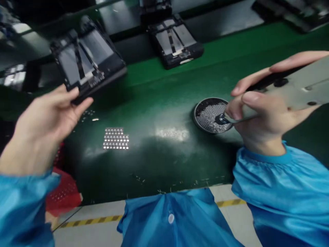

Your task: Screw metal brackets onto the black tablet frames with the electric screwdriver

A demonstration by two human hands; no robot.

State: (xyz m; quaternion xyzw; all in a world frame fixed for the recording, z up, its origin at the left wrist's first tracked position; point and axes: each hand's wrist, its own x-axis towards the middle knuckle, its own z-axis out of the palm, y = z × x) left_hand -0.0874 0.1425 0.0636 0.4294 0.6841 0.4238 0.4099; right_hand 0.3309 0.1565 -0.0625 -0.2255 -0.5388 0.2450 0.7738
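My left hand (47,118) grips the near corner of an open black tablet body (86,60), held tilted above the green belt at the upper left. My right hand (259,115) is wrapped around a grey electric screwdriver (298,91). Its metal tip (222,119) dips into a round black screw dish (205,113) full of tiny screws, which rests on the belt right of centre. Both my sleeves are blue.
A second open tablet body (174,39) lies farther back on the green belt (159,103). More dark devices (290,12) sit at the far right. A small grid of bright reflections (116,138) shows on the belt. A red basket (63,192) stands low at the left, above yellow-black floor tape (89,221).
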